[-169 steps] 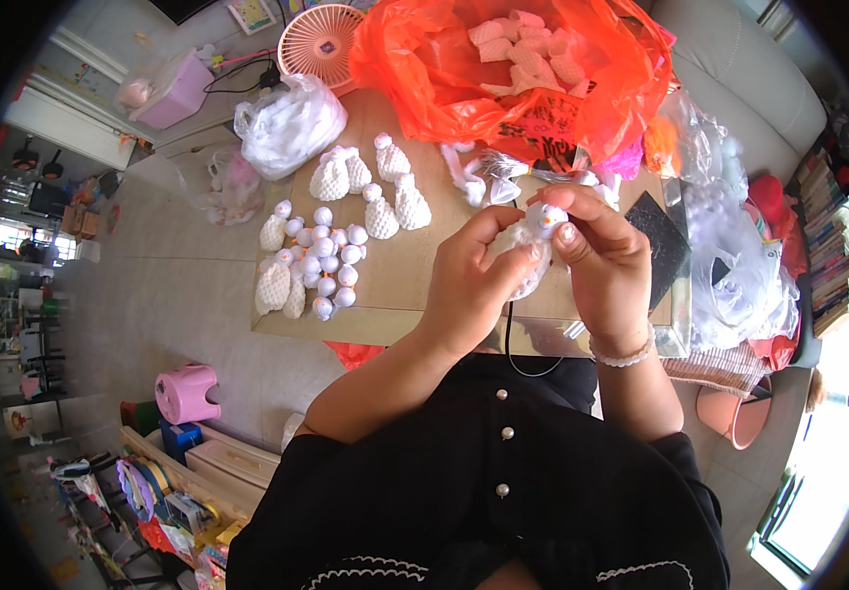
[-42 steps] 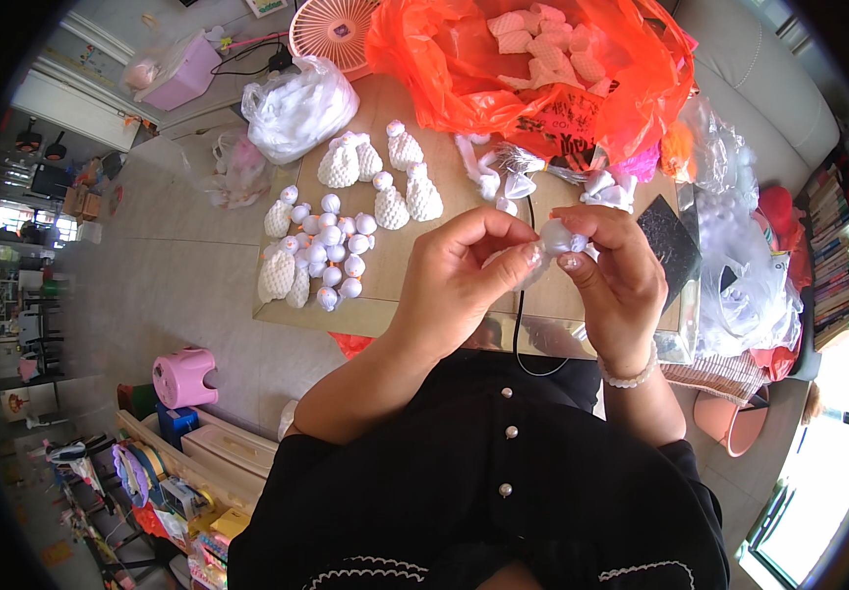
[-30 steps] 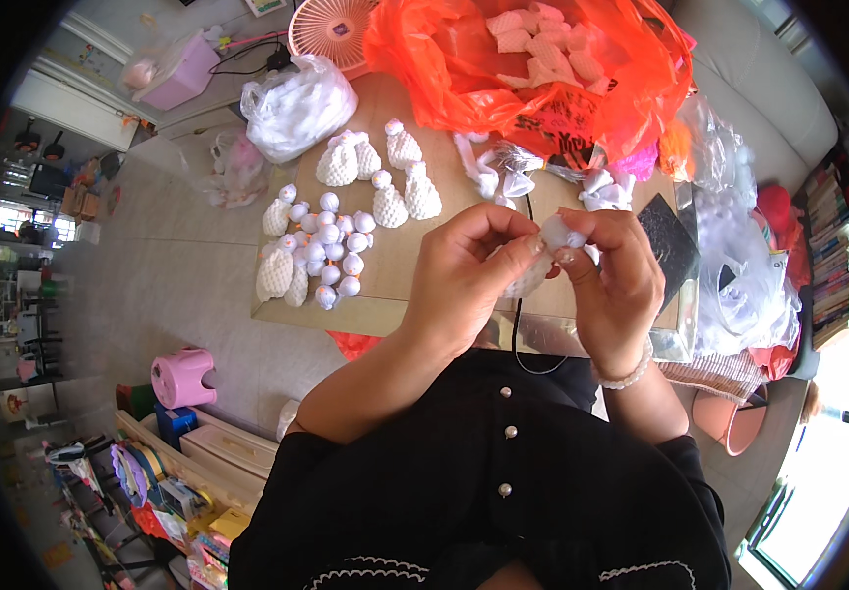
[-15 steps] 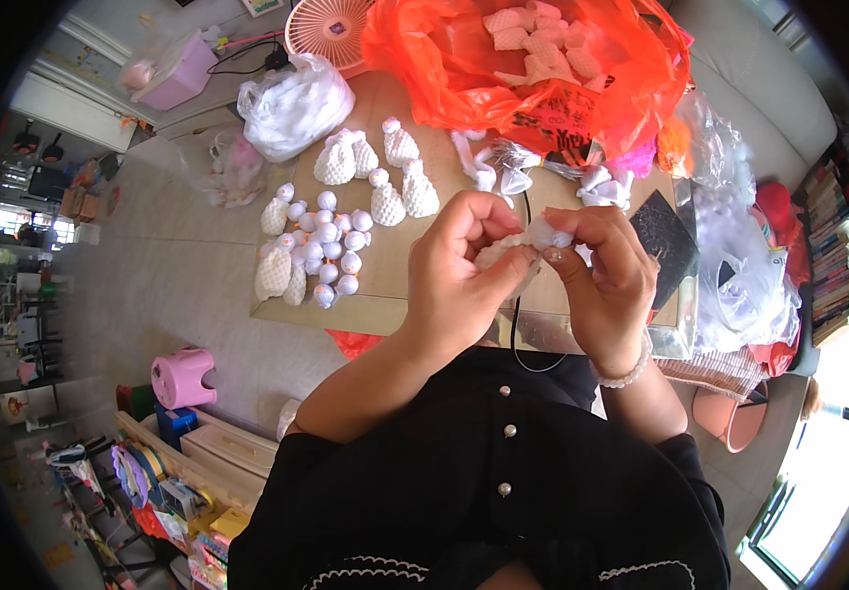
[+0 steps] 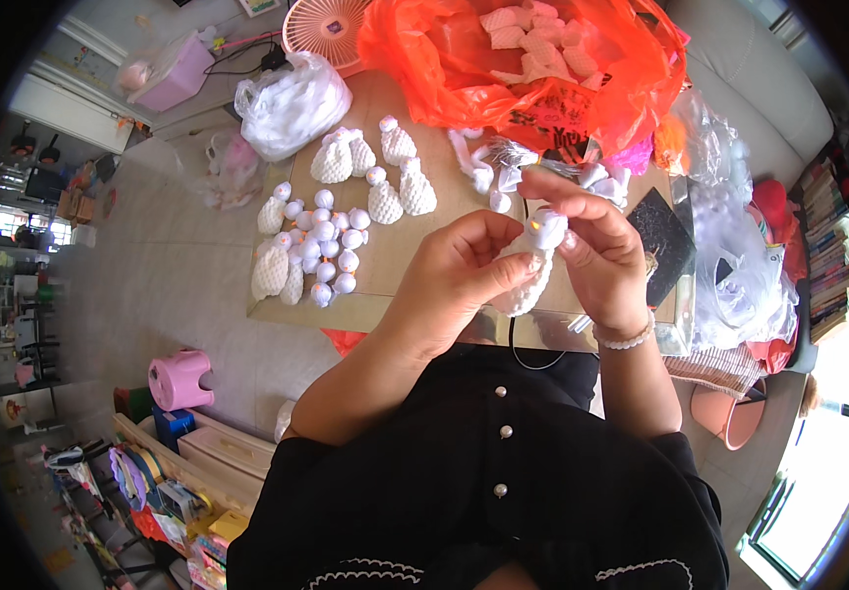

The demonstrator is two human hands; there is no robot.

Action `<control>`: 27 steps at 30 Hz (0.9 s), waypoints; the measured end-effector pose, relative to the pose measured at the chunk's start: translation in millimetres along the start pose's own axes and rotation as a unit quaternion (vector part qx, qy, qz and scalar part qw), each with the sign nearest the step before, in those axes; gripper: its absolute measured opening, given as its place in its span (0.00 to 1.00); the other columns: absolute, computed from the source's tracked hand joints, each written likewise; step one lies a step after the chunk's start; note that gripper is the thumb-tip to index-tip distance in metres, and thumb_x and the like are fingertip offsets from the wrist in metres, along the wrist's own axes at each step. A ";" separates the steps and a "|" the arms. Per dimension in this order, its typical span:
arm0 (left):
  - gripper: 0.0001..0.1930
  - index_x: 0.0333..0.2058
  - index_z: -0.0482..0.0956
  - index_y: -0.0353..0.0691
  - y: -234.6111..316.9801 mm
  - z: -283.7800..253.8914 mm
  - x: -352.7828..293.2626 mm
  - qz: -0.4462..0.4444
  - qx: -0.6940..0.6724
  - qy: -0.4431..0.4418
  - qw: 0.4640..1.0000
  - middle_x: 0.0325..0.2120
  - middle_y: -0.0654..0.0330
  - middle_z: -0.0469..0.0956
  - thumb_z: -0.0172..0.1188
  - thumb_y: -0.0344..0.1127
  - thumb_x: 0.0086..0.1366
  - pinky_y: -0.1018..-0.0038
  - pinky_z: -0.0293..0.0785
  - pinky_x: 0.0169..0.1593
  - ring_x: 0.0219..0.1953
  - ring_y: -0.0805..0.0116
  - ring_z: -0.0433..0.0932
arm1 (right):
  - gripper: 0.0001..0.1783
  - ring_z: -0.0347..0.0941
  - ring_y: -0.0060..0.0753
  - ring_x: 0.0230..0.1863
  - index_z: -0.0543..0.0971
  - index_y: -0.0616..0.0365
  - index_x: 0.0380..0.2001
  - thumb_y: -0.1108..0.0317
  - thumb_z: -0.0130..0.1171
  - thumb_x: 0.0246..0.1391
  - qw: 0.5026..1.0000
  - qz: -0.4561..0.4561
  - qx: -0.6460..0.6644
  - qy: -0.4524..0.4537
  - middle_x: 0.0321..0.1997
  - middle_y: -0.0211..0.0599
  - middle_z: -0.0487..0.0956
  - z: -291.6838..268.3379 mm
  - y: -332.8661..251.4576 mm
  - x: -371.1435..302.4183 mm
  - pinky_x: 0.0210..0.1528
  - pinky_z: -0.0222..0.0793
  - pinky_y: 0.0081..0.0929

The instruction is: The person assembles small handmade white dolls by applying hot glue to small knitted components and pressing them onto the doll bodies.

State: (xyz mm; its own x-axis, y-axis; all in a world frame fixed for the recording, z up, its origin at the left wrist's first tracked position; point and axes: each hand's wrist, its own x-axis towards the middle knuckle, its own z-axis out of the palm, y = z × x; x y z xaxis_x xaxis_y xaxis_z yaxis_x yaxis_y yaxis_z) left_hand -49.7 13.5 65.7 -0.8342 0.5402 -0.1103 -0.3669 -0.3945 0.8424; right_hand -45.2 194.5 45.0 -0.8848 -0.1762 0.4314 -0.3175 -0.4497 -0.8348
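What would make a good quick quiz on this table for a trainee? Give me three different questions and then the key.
1. Multiple choice: the left hand grips the body of which thing?
A) pink round plastic fan
B) white knobbly fabric figure with a ball head
C) black flat board

2. True or false: the white translucent plastic bag lies left of the crinkled orange-red plastic bag.

3. Fill the gap: the white beaded bracelet circles the person's ____ wrist.

Key: 1. B; 2. true; 3. right.
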 end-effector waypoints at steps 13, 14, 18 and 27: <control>0.08 0.39 0.75 0.30 -14.7 2.4 2.0 0.048 0.016 0.053 0.997 0.28 0.64 0.77 0.59 0.26 0.62 0.85 0.69 0.34 0.29 0.83 0.73 | 0.17 0.70 0.39 0.54 0.72 0.64 0.51 0.72 0.54 0.58 0.996 0.071 -0.058 0.012 0.52 0.45 0.74 4.2 -2.5 -4.6 0.57 0.64 0.36; 0.08 0.39 0.75 0.30 -17.5 2.2 2.5 0.075 0.044 0.067 0.994 0.28 0.64 0.77 0.59 0.26 0.62 0.85 0.69 0.34 0.29 0.82 0.73 | 0.18 0.70 0.39 0.54 0.71 0.64 0.51 0.72 0.54 0.58 0.996 0.064 -0.064 0.022 0.52 0.45 0.74 5.5 -1.3 -4.3 0.57 0.64 0.36; 0.09 0.40 0.76 0.30 -28.9 0.2 8.7 0.147 0.071 0.123 0.979 0.28 0.64 0.77 0.60 0.27 0.62 0.84 0.70 0.35 0.29 0.82 0.73 | 0.18 0.69 0.31 0.52 0.70 0.66 0.52 0.72 0.53 0.59 0.985 0.103 -0.002 0.139 0.50 0.41 0.74 17.9 6.1 -0.1 0.56 0.64 0.29; 0.17 0.49 0.73 0.34 -46.9 -42.9 1.3 0.077 -0.003 0.159 0.984 0.40 0.59 0.75 0.59 0.30 0.61 0.77 0.69 0.47 0.44 0.75 0.72 | 0.14 0.70 0.16 0.32 0.76 0.68 0.45 0.75 0.56 0.55 0.938 0.250 -0.203 0.127 0.34 0.28 0.79 19.7 28.2 -15.1 0.35 0.68 0.16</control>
State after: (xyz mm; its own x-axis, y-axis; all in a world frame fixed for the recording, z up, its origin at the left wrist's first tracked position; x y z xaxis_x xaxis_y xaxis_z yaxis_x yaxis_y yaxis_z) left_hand -51.2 0.8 3.5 -0.9665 0.2141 -0.1419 -0.2277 -0.4590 0.8588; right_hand -34.1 167.2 21.7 -0.9942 -0.0383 -0.1004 0.1000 0.0120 -0.9949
